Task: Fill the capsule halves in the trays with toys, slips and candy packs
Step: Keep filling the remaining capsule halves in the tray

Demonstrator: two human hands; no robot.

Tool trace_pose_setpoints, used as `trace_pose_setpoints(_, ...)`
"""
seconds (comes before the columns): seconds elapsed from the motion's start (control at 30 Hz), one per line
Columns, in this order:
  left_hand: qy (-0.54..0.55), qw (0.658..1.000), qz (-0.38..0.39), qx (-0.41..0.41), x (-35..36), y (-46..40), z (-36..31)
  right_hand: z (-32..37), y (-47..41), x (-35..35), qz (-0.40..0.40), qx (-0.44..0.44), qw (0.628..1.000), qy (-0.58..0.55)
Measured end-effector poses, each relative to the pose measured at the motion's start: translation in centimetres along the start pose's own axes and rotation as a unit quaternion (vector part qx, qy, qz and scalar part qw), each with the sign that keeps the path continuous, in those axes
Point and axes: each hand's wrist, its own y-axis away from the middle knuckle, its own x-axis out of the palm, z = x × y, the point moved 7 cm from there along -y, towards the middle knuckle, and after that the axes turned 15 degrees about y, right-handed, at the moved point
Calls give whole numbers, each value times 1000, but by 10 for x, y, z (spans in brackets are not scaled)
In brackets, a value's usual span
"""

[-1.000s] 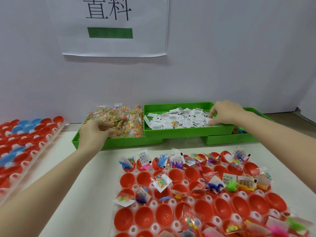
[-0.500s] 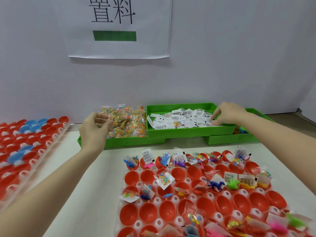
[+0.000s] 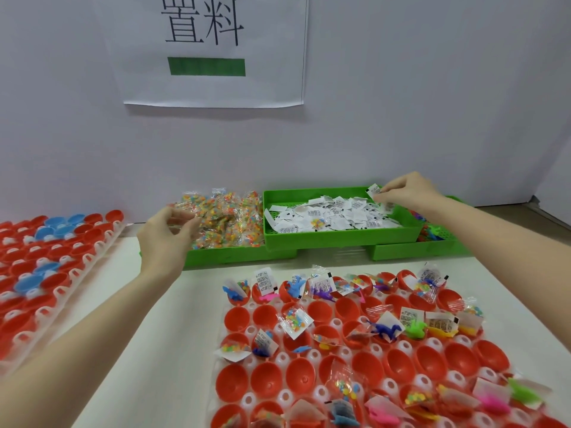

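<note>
the small white printed paper slip sits pinched in the right hand just above the far right corner of the middle green plastic bin; a second slip seems to hang below the fingers, so two could drop into one red plastic capsule half in the near clear tray. the left hand curls round a clear candy pack of coloured beads at the left green bin's heap; slick film could slip or drag neighbours out.
</note>
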Motion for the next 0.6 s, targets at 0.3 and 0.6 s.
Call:
trace_pose_setpoints(0.3, -25, 1000, 1, 13, -6, 0, -1, -8, 0, 2, -58, 33, 997, 46)
trace_pose_setpoints(0.6, 174, 983, 28, -60, 14, 38, -45, 65, 65, -17, -49, -57, 962, -261)
